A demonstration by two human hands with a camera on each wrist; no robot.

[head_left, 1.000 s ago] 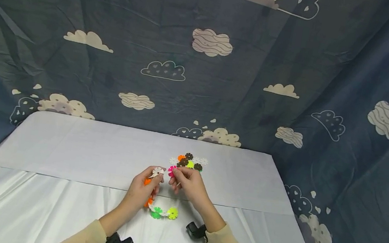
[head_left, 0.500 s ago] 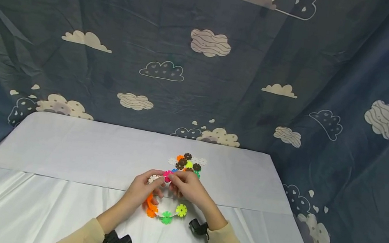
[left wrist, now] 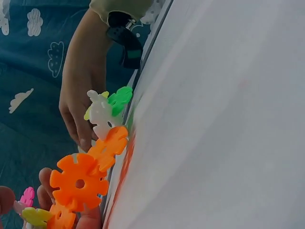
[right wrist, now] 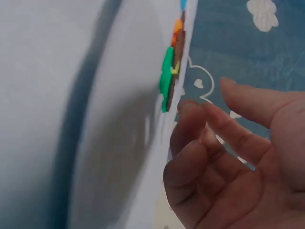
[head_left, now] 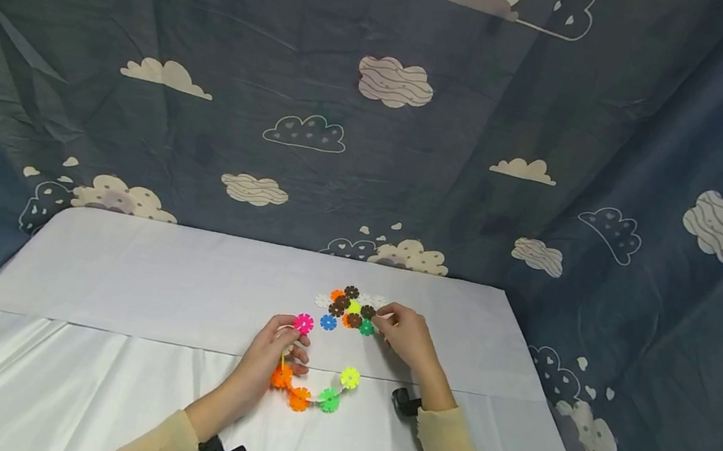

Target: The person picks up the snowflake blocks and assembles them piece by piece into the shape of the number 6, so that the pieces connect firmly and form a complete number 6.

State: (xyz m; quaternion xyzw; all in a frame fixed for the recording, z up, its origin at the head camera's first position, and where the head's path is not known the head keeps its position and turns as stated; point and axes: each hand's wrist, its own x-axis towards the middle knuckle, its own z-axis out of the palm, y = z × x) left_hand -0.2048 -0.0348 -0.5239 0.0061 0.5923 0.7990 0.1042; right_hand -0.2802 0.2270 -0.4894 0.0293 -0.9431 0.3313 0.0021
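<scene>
In the head view my left hand (head_left: 267, 351) pinches a chain of interlocking flower-shaped plastic discs by its pink disc (head_left: 303, 323). The chain curves down from there through orange discs (head_left: 298, 399) and a green disc (head_left: 329, 400) to a yellow disc (head_left: 350, 377). White discs (left wrist: 103, 114) join some of them in the left wrist view. My right hand (head_left: 410, 336) hovers at the right side of a pile of loose discs, by a brown disc (head_left: 368, 311) and a dark green disc (head_left: 367, 327). Between its thumb and bent fingers (right wrist: 190, 157) there is a gap, with nothing held.
The loose pile holds several brown, orange, white and yellow discs, with a blue disc (head_left: 329, 322) at its near left. A white cloth (head_left: 139, 279) covers the table. Behind it hangs a dark blue curtain (head_left: 224, 114) with cloud prints.
The pink disc has gone from my right fingers to the chain's end at my left hand. Letting go, my right hand has moved right and up to the loose discs.
</scene>
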